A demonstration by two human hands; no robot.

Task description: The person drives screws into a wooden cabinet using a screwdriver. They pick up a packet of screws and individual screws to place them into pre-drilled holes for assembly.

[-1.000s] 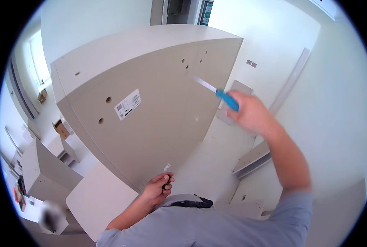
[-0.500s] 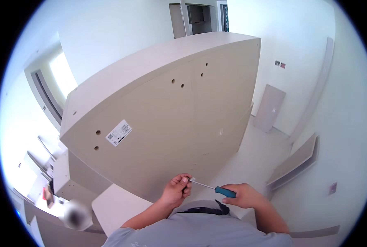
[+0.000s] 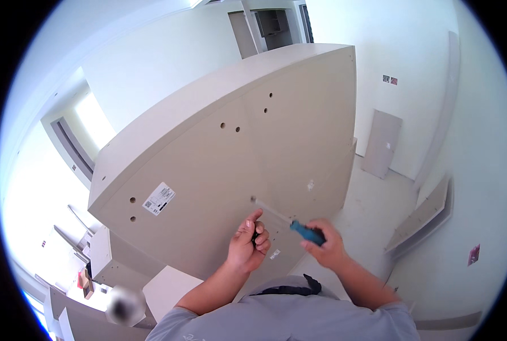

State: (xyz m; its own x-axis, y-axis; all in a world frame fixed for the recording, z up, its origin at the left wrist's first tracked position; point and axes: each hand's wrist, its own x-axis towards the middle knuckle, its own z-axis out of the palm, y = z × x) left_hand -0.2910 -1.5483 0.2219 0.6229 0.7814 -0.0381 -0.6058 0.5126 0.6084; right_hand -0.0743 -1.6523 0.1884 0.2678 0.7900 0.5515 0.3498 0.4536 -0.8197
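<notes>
My right hand (image 3: 328,245) grips the teal handle of a screwdriver (image 3: 307,232). Its shaft is smeared by motion and slants up and left toward the large beige cabinet panel (image 3: 196,159). Around the tip a small blurred spot shows on or just before the panel; whether it is a fastener or a hole I cannot tell. My left hand (image 3: 246,245) is close below the shaft, its fingers curled around something small and dark, with the index finger raised. Several drilled holes and a white label (image 3: 159,198) mark the panel.
A flat board (image 3: 382,143) leans on the far wall. At the right, a shelf-like panel piece (image 3: 421,219) rests against the side wall. Another cabinet part (image 3: 117,256) and a white-topped board (image 3: 171,290) stand at the lower left, near red items (image 3: 83,279).
The screwdriver has swung up from my left fingers toward the panel. My right hand has risen slightly; my left fingers have come away from the tip. The view has shifted a little.
</notes>
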